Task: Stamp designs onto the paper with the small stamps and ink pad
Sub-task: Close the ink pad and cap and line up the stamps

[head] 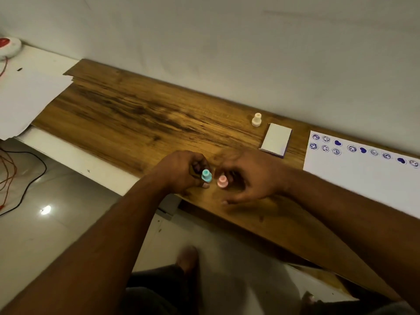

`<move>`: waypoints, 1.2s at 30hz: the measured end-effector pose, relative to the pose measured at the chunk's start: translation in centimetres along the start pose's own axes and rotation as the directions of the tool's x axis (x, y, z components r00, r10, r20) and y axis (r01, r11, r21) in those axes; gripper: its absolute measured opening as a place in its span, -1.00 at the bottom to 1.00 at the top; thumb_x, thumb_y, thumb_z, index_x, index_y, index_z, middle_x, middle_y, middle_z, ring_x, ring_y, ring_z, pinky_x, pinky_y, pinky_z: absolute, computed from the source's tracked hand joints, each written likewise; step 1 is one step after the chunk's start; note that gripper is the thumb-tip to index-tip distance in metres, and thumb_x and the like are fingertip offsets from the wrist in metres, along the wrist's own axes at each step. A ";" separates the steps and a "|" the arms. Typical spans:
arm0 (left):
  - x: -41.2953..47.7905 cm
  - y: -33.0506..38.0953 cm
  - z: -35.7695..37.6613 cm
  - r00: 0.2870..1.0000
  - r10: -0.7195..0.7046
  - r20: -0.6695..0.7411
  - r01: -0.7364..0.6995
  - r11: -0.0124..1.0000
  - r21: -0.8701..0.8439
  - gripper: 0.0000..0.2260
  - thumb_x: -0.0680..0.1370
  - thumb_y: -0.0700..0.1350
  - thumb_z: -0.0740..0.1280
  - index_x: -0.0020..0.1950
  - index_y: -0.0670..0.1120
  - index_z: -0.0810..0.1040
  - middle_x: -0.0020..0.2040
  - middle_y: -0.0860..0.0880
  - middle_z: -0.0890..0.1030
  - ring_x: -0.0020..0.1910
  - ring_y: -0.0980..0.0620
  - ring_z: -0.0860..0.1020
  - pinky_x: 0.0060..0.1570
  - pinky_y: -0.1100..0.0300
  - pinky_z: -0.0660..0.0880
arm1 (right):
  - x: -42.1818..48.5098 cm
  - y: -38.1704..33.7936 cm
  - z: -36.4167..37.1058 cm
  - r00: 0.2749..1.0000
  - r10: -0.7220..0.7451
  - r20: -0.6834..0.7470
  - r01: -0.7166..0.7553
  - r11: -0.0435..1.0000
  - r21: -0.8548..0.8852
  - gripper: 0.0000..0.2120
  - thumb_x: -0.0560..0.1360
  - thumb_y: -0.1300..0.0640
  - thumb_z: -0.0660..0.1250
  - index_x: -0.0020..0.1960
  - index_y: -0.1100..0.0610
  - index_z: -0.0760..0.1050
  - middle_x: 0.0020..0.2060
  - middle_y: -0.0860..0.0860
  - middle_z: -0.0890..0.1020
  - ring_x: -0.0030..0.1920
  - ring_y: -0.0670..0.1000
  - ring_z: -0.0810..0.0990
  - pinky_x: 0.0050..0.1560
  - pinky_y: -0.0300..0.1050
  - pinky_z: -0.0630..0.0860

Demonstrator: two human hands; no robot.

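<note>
Teal stamp [206,175] beside pink stamp [222,181]

1. No words, brands or numbers can be read anywhere from here.
2. The only signs are blue stamped marks on the white paper [354,176]: round smiley faces and solid heart-like blots, in two rows.

Both bare forearms reach in from the bottom corners toward mid-frame. The left hand [181,171] is curled into a loose fist, thumb forward. The right hand [250,176], blurred, is spread with fingers bent downward.
</note>
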State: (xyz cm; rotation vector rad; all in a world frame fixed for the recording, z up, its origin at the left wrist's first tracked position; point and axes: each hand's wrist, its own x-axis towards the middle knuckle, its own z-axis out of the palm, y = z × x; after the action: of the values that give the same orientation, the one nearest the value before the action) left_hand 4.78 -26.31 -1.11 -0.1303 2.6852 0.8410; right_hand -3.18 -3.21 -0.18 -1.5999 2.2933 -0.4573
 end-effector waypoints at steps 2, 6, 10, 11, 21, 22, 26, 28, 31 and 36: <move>0.2 0.0 0.0 1.000 -0.011 -0.004 0.011 1.000 0.006 -0.65 0.33 0.03 0.69 0.05 0.14 0.69 -0.07 0.16 0.64 -0.06 0.20 0.59 -0.09 0.20 0.52 | -0.2 0.0 1.3 0.999 0.027 0.046 -0.024 0.998 -0.054 -0.56 0.52 -0.30 0.37 0.29 -0.09 0.53 0.06 -0.17 0.62 0.02 -0.14 0.55 -0.01 -0.20 0.54; 0.7 -0.2 0.0 1.000 -0.019 -0.006 0.019 1.000 -0.004 -0.66 0.31 0.04 0.70 0.02 0.16 0.69 -0.09 0.15 0.66 -0.09 0.22 0.59 -0.15 0.26 0.47 | -0.1 1.5 1.8 0.983 0.137 -0.121 -0.147 0.987 -0.070 -0.67 0.57 -0.16 0.38 0.28 -0.08 0.59 0.12 -0.12 0.67 0.07 -0.09 0.61 -0.01 -0.15 0.60; 1.0 -0.2 0.1 1.000 -0.029 -0.009 0.029 0.999 -0.038 -0.66 0.29 0.03 0.71 -0.02 0.18 0.67 -0.12 0.14 0.68 -0.11 0.20 0.62 -0.06 0.17 0.57 | 0.7 4.6 0.8 0.833 0.418 -0.362 -0.460 0.887 -0.035 -0.66 0.50 -0.23 0.43 0.17 -0.07 0.65 -0.05 -0.09 0.70 -0.08 -0.04 0.63 -0.20 -0.16 0.48; 1.1 -0.2 0.1 1.000 -0.027 -0.010 0.027 0.999 -0.048 -0.65 0.29 0.03 0.71 -0.02 0.18 0.67 -0.14 0.14 0.69 -0.12 0.19 0.63 -0.05 0.15 0.57 | 1.0 5.4 0.4 0.787 0.464 -0.406 -0.525 0.850 -0.046 -0.66 0.49 -0.25 0.42 0.13 -0.06 0.67 -0.10 -0.07 0.71 -0.12 -0.02 0.64 -0.20 -0.15 0.48; 1.1 -0.2 -0.1 0.998 -0.062 -0.010 0.061 0.995 -0.083 -0.65 0.30 0.00 0.72 0.01 0.15 0.70 -0.11 0.11 0.70 -0.09 0.14 0.66 0.06 0.03 0.63 | 1.9 9.1 -0.6 0.660 0.552 -0.509 -0.653 0.757 -0.025 -0.55 0.44 -0.38 0.39 0.01 -0.02 0.70 -0.20 -0.01 0.71 -0.17 0.07 0.65 -0.19 -0.11 0.46; 1.1 -0.1 -0.1 0.998 -0.063 -0.008 0.063 0.995 -0.083 -0.65 0.30 0.00 0.72 0.01 0.15 0.71 -0.10 0.11 0.71 -0.08 0.14 0.66 0.07 0.02 0.63 | 1.9 9.0 -0.6 0.660 0.549 -0.513 -0.647 0.762 -0.017 -0.53 0.41 -0.40 0.40 0.03 -0.02 0.70 -0.18 -0.01 0.72 -0.15 0.06 0.66 -0.17 -0.11 0.47; 1.2 0.1 0.0 0.998 -0.055 0.003 0.055 0.996 -0.076 -0.66 0.31 0.01 0.71 0.01 0.15 0.71 -0.10 0.13 0.70 -0.08 0.19 0.64 0.06 0.06 0.63 | 1.7 8.8 -1.4 0.594 0.568 -0.569 -0.670 0.741 0.041 -0.48 0.37 -0.44 0.40 0.06 -0.06 0.71 -0.12 -0.01 0.74 -0.08 0.07 0.68 -0.17 -0.12 0.45; 1.4 0.4 0.3 0.999 -0.037 -0.004 0.037 0.997 -0.069 -0.65 0.31 0.03 0.71 0.02 0.15 0.71 -0.11 0.14 0.69 -0.10 0.22 0.63 0.02 0.12 0.61 | 1.2 8.3 -2.2 0.560 0.559 -0.611 -0.674 0.736 0.055 -0.51 0.36 -0.44 0.41 0.04 -0.08 0.69 -0.16 -0.06 0.72 -0.10 0.04 0.66 -0.20 -0.13 0.39; 1.9 1.7 1.4 0.993 -0.022 -0.116 0.013 0.997 -0.078 -0.64 0.33 0.06 0.69 0.08 0.14 0.72 -0.11 0.17 0.68 -0.10 0.23 0.63 -0.01 0.10 0.62 | -0.2 6.2 -2.6 0.674 0.432 -0.599 -0.473 0.876 0.101 -0.51 0.39 -0.47 0.36 0.05 -0.10 0.64 -0.27 -0.16 0.63 -0.21 -0.09 0.62 -0.23 -0.17 0.45; 3.5 4.2 3.5 0.971 -0.075 -0.229 0.036 0.985 -0.169 -0.62 0.36 0.03 0.68 0.15 0.13 0.72 -0.11 0.17 0.69 -0.09 0.20 0.64 0.00 0.08 0.63 | -1.5 3.3 0.6 0.904 0.250 -0.348 -0.267 0.964 -0.003 -0.51 0.49 -0.29 0.36 0.36 -0.13 0.54 0.07 -0.15 0.68 0.05 -0.08 0.63 -0.11 -0.19 0.49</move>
State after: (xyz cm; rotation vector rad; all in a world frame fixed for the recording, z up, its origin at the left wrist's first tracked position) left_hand 1.68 -20.80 -2.68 -0.3637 2.8083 1.0901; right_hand -5.17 -0.75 -2.02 -1.2873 2.7506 -0.6612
